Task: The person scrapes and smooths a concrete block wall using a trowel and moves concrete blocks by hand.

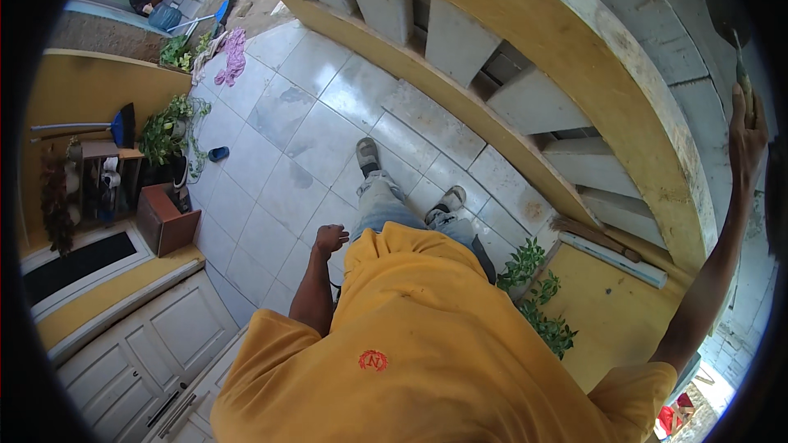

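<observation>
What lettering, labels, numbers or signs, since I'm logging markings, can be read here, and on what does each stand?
Yellow shirt: a round red emblem with a letter-like mark in its middle; I don't copy lettering out.
Trowel in the right hand: no lettering can be made out.
Shoes: any marking is too small to read.
I can make out no other text.

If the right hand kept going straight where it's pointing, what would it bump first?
The right hand grips a trowel, so that would lead. Next in line looks like the grey block wall, but depth is unclear: it might just slide past.
</observation>
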Tool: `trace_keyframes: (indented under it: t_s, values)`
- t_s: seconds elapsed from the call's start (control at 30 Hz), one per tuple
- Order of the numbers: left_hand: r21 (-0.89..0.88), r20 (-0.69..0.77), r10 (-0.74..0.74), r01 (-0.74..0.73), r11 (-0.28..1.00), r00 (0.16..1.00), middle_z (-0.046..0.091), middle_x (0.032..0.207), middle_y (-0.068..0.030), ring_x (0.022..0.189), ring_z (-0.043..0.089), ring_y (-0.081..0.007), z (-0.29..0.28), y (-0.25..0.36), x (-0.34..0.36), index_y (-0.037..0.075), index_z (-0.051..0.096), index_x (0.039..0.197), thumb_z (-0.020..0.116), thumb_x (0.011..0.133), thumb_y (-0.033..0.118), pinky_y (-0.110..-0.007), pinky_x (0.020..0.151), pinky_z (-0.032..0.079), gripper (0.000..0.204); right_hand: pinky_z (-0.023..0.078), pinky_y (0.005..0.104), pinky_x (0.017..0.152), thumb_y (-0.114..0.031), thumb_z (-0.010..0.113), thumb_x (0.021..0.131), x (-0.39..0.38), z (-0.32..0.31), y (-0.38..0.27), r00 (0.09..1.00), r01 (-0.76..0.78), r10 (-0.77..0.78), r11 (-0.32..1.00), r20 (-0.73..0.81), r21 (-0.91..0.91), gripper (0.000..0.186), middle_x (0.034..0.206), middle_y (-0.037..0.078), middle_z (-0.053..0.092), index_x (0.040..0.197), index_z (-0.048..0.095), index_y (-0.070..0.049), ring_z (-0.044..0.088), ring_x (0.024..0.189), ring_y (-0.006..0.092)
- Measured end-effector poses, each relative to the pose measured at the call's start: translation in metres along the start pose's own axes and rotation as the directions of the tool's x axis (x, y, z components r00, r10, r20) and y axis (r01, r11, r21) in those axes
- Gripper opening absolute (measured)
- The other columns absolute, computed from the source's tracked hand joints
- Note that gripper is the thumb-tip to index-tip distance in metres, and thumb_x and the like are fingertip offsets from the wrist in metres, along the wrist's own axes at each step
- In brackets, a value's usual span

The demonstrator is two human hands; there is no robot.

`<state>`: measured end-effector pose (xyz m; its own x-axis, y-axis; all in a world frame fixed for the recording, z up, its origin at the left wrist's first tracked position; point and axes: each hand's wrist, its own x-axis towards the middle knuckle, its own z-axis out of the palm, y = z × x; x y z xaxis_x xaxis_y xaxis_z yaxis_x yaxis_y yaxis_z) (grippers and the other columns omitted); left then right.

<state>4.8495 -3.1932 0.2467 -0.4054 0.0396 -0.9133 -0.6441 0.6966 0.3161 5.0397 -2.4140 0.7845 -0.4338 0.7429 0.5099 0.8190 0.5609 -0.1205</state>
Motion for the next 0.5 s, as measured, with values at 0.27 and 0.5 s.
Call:
trace_keyframes:
  t_s: [0.27,0.5]
  values:
    - [0.366,0.046,0.504,-0.484,0.795,0.863,0.079,0.103,-0.0131,0.091,0.077,-0.0277,-0.154,0.093,0.164,0.008,0.072,0.099,0.071,0.097,0.029,-0.043,0.075,0.058,0.021,0.053,0.0362,0.086,-0.038,0.068,0.106,0.035,-0.034,-0.216,0.937,0.346,-0.331,0.923,-0.116,0.166,0.043,0.108,0.013,0.072,0.135,0.069,-0.005,0.066,0.097,0.0212]
    - [0.301,-0.059,0.593,-0.552,0.778,0.803,0.077,0.086,-0.012,0.07,0.077,-0.0197,-0.29,0.112,0.241,0.0,0.069,0.091,0.053,0.099,0.008,-0.031,0.053,0.056,0.019,0.052,0.0369,0.077,-0.033,0.066,0.105,0.137,-0.032,-0.444,0.881,0.458,-0.38,0.834,-0.281,0.308,0.042,0.093,0.01,0.071,0.138,0.068,-0.007,0.061,0.08,0.0187]
